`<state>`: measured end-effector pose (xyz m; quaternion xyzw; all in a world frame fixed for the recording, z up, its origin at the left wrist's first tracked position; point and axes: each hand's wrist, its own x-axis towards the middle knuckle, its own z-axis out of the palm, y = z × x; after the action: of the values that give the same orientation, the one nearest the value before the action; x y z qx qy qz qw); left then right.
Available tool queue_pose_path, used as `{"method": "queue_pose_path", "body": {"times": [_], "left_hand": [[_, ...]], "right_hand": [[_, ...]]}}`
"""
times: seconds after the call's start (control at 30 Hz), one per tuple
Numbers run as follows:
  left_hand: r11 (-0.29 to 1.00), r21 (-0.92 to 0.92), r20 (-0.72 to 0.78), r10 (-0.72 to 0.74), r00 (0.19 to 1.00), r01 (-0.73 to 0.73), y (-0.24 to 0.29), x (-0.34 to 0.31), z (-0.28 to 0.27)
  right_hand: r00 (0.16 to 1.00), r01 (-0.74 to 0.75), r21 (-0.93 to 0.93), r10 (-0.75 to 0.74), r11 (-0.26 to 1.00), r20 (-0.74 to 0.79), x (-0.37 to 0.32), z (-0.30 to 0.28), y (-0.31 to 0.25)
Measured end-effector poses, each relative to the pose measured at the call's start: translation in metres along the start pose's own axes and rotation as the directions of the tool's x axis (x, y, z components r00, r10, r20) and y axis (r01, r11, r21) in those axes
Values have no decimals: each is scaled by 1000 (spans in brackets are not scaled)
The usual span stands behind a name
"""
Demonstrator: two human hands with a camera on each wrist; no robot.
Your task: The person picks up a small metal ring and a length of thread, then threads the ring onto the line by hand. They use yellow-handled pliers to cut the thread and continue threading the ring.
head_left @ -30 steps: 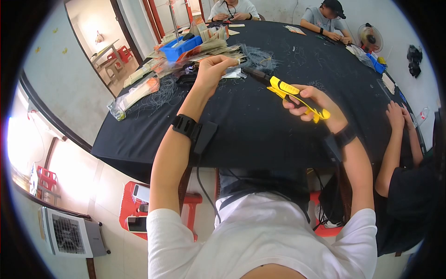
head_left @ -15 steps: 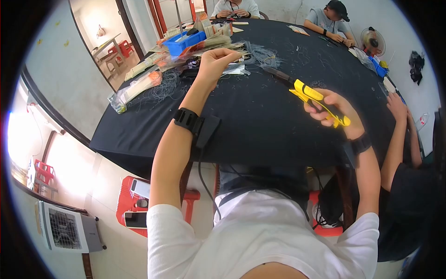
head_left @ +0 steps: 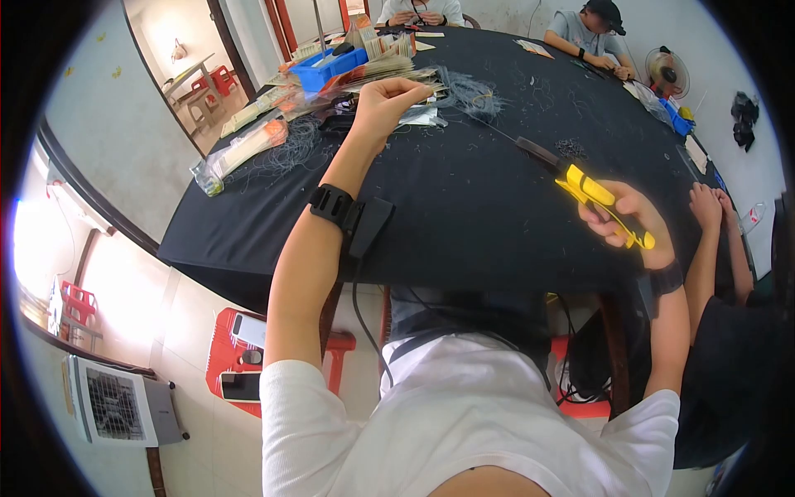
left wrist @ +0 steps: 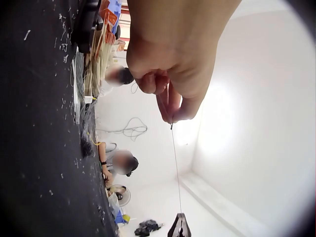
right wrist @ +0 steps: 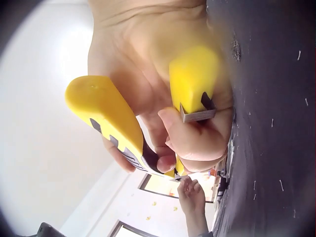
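Observation:
A thin line (left wrist: 177,168) runs taut from the left hand (left wrist: 173,54) to the dark plier tips (left wrist: 179,227) in the left wrist view. Thumb and fingertips of the left hand (head_left: 387,112) pinch the line's end, with a tiny dark piece (left wrist: 171,126) at the tips. Yellow-handled pliers (head_left: 590,187) are gripped in the right hand (head_left: 633,217), their long nose pointing up and left. The right wrist view has fingers curled about the yellow handles (right wrist: 116,113).
Beyond the left hand lie a blue bin (head_left: 327,71), stacked cards (head_left: 381,73) and tangled line (head_left: 474,95). A small dark pile (head_left: 571,149) sits past the pliers. Other people work around the black-covered table (head_left: 464,224); one person's hands (head_left: 710,207) rest at its right edge.
The right hand has moved right and toward the body with the pliers, away from the left hand. The left hand has barely shifted. The line between them has become visible in the head view.

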<state>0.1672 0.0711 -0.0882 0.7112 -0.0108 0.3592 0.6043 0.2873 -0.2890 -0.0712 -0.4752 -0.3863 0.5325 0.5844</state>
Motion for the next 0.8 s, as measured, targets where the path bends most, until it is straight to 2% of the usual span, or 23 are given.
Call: {"method": "queue_pose_path", "body": {"times": [0.17, 0.37, 0.67, 0.8], "left_hand": [[998, -43, -32, -37, 999, 36, 1, 1, -6], [1000, -10, -23, -17, 1000, 17, -6, 3, -8], [999, -2, -62, -46, 997, 46, -6, 5, -13], [998, -59, -102, -37, 994, 32, -10, 9, -21]], "right_hand": [[1000, -23, 1, 23, 1000, -15, -11, -4, 2], [998, -60, -40, 59, 997, -30, -27, -3, -1], [996, -60, -72, 55, 996, -65, -41, -8, 2], [994, -41, -76, 33, 996, -99, -49, -11, 3]]}}
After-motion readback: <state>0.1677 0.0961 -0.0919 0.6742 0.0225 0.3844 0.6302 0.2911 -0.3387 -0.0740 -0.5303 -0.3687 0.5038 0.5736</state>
